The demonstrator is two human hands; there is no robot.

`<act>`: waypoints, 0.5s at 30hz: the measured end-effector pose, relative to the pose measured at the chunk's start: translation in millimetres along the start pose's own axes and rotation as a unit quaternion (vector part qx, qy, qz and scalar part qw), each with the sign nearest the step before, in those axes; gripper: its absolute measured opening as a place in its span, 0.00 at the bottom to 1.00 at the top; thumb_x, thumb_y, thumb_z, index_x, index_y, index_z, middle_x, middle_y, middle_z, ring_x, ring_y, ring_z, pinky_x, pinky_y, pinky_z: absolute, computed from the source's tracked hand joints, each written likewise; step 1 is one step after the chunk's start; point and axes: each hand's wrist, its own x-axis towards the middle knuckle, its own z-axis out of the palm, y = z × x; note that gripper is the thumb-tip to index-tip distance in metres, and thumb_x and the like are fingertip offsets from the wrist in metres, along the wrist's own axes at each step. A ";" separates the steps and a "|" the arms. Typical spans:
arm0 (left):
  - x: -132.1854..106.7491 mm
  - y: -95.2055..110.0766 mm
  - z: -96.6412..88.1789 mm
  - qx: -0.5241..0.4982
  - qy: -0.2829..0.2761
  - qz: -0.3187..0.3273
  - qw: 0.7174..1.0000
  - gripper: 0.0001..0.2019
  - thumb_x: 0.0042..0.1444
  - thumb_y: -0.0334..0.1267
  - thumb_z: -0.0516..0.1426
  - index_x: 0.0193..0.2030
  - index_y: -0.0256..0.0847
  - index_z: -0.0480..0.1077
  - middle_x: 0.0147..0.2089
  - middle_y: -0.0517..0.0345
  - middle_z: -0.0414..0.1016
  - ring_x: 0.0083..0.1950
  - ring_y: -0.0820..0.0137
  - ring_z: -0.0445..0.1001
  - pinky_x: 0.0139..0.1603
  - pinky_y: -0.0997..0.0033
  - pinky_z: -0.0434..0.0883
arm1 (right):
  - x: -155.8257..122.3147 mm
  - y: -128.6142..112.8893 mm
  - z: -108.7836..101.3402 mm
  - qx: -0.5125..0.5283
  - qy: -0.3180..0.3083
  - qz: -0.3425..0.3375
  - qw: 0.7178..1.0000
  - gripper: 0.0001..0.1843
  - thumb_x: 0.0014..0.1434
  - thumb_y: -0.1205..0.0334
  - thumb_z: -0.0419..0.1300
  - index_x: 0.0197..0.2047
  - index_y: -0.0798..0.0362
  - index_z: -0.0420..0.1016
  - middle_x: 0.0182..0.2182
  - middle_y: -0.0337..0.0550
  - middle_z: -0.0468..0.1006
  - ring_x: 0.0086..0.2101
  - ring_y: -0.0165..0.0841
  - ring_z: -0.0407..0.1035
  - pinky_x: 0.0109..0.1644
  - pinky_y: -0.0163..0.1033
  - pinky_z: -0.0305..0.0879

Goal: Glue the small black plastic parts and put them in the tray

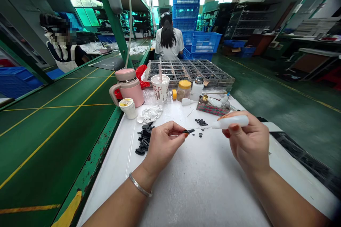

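Note:
My left hand (166, 142) pinches a small black part (189, 131) between thumb and fingertips, above the white tabletop (186, 177). My right hand (246, 138) is wrapped round a white squeeze bottle (231, 122), tilted so its thin nozzle (204, 127) points left at the black part. Whether the tip touches the part I cannot tell. Behind the nozzle lies a group of tiny black round pieces (201, 122), with several more scattered nearer to me. A heap of black curved pieces (144, 138) lies just left of my left hand, which partly covers it.
At the table's back stand a pink mug (130, 87), a lidded tub (128, 108), a cup with straw (160, 87), a yellow-lidded jar (183, 90) and a small box (210, 108). Behind is a compartment tray (186, 71). A person (169, 39) sits beyond, another (64, 49) at left.

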 end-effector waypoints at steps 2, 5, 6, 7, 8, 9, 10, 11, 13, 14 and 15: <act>1.2 1.2 -1.2 -0.050 -0.012 -0.033 0.998 0.08 0.47 0.37 0.63 0.32 0.36 0.73 0.33 0.52 0.79 0.36 0.67 0.77 0.37 0.71 0.72 | 3.3 1.7 -1.0 0.036 0.020 0.048 0.998 0.09 0.57 0.54 0.61 0.35 0.51 0.73 0.29 0.40 0.70 0.24 0.27 0.59 0.24 0.34 0.54; 2.4 2.0 -3.4 -0.117 -0.035 -0.083 0.989 0.09 0.47 0.37 0.64 0.33 0.35 0.72 0.32 0.51 0.79 0.37 0.65 0.77 0.35 0.72 0.72 | 7.3 4.7 0.5 0.105 0.038 0.137 0.984 0.09 0.55 0.56 0.63 0.37 0.50 0.71 0.31 0.41 0.72 0.28 0.29 0.66 0.23 0.32 0.55; 2.6 1.7 -3.9 -0.126 -0.038 -0.089 0.987 0.09 0.46 0.37 0.64 0.33 0.35 0.72 0.33 0.51 0.79 0.37 0.66 0.77 0.35 0.73 0.71 | 7.7 5.3 2.2 0.134 0.031 0.178 0.974 0.11 0.51 0.59 0.65 0.38 0.49 0.70 0.33 0.41 0.73 0.31 0.30 0.68 0.24 0.31 0.56; 2.7 1.2 -4.3 -0.131 -0.040 -0.088 0.987 0.09 0.46 0.37 0.64 0.34 0.35 0.72 0.34 0.51 0.79 0.38 0.67 0.77 0.35 0.73 0.71 | 7.4 5.7 4.6 0.164 0.016 0.224 0.961 0.16 0.47 0.63 0.68 0.39 0.49 0.69 0.35 0.40 0.74 0.33 0.30 0.69 0.25 0.30 0.58; 2.7 0.5 -4.4 -0.133 -0.041 -0.083 0.987 0.09 0.46 0.36 0.64 0.34 0.35 0.73 0.35 0.52 0.79 0.38 0.68 0.76 0.35 0.74 0.71 | 6.4 5.8 7.5 0.191 -0.006 0.271 0.943 0.20 0.44 0.67 0.69 0.40 0.48 0.68 0.37 0.39 0.74 0.34 0.29 0.69 0.27 0.29 0.60; 2.8 -0.2 -4.3 -0.133 -0.041 -0.072 0.988 0.08 0.46 0.36 0.64 0.33 0.36 0.73 0.36 0.52 0.78 0.37 0.69 0.75 0.36 0.74 0.70 | 4.8 5.8 10.7 0.213 -0.033 0.317 0.924 0.22 0.42 0.70 0.70 0.40 0.49 0.68 0.37 0.38 0.74 0.33 0.27 0.68 0.29 0.28 0.61; 3.0 -0.9 -4.1 -0.131 -0.041 -0.056 0.989 0.07 0.46 0.35 0.64 0.33 0.36 0.74 0.36 0.53 0.78 0.37 0.70 0.74 0.37 0.74 0.70 | 2.8 5.9 14.1 0.228 -0.064 0.359 0.903 0.22 0.42 0.70 0.70 0.40 0.50 0.68 0.35 0.37 0.73 0.31 0.25 0.67 0.30 0.28 0.62; 3.1 -1.3 -3.9 -0.127 -0.042 -0.036 0.990 0.07 0.46 0.34 0.64 0.32 0.37 0.74 0.36 0.54 0.77 0.37 0.70 0.73 0.38 0.73 0.70 | 0.4 6.1 17.4 0.238 -0.097 0.395 0.882 0.20 0.44 0.69 0.69 0.39 0.51 0.68 0.33 0.36 0.72 0.29 0.24 0.65 0.29 0.27 0.62; 3.5 -1.2 -3.3 -0.115 -0.046 0.004 0.992 0.05 0.46 0.34 0.64 0.31 0.37 0.75 0.35 0.55 0.76 0.38 0.69 0.73 0.41 0.72 0.69 | -4.2 7.1 23.0 0.244 -0.160 0.438 0.850 0.13 0.50 0.63 0.67 0.37 0.53 0.68 0.28 0.36 0.70 0.27 0.23 0.63 0.27 0.27 0.60; 3.6 -0.8 -3.1 -0.107 -0.050 0.022 0.993 0.04 0.47 0.34 0.64 0.30 0.37 0.75 0.34 0.55 0.76 0.38 0.69 0.72 0.42 0.71 0.69 | -6.2 7.9 25.1 0.241 -0.184 0.447 0.841 0.12 0.52 0.59 0.66 0.36 0.54 0.68 0.27 0.37 0.69 0.26 0.24 0.63 0.26 0.27 0.59; 3.6 -0.2 -2.9 -0.099 -0.057 0.034 0.993 0.03 0.47 0.34 0.64 0.30 0.37 0.75 0.34 0.55 0.75 0.39 0.68 0.73 0.44 0.70 0.69 | -7.8 8.7 26.6 0.238 -0.203 0.449 0.837 0.12 0.53 0.57 0.65 0.35 0.55 0.68 0.27 0.38 0.70 0.27 0.24 0.63 0.26 0.27 0.58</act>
